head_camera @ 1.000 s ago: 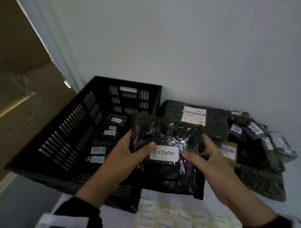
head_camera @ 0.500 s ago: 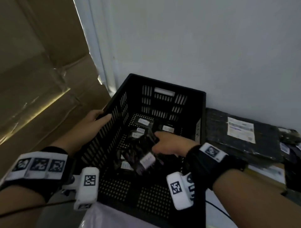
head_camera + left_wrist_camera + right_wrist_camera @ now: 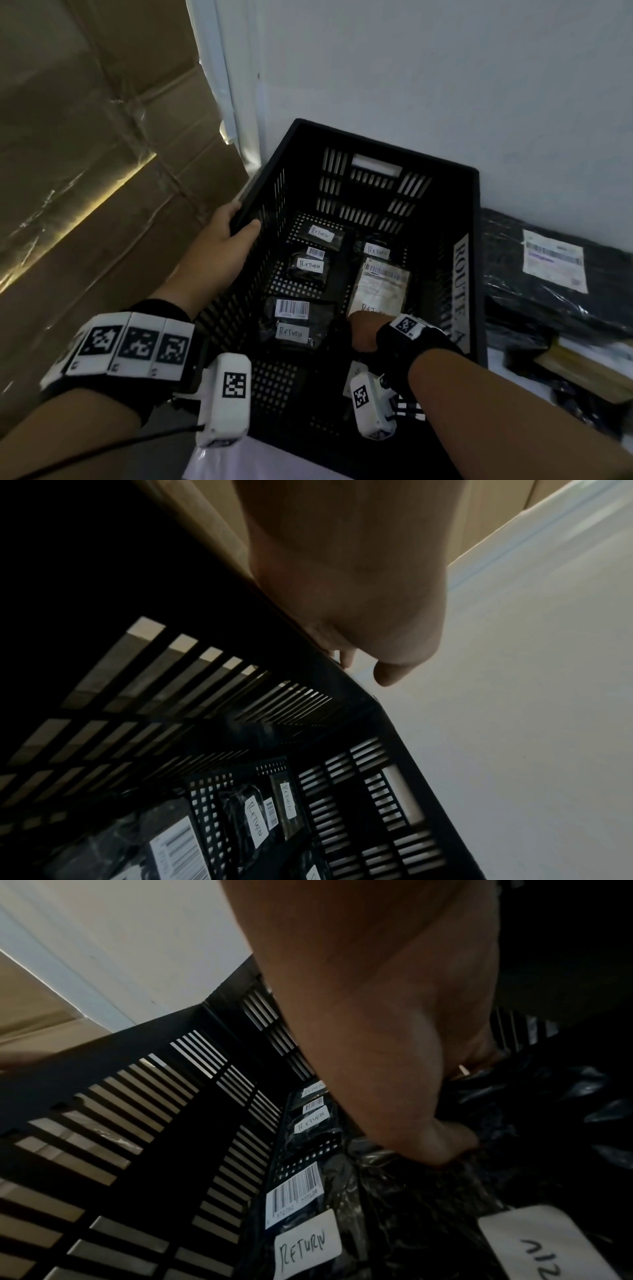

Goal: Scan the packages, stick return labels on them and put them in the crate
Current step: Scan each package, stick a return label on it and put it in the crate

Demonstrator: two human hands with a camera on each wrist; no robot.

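The left hand (image 3: 222, 240) has its grip curled over the left rim of the black crate (image 3: 474, 212), thumb inside and fingers outside. The right hand (image 3: 364, 330) is down inside the crate, its grip closed on a black package (image 3: 496, 1164) with a return label (image 3: 544, 1240). Five more labelled packages (image 3: 294, 322) lie on the crate floor; other packages (image 3: 555, 274) wait on the counter to the right.
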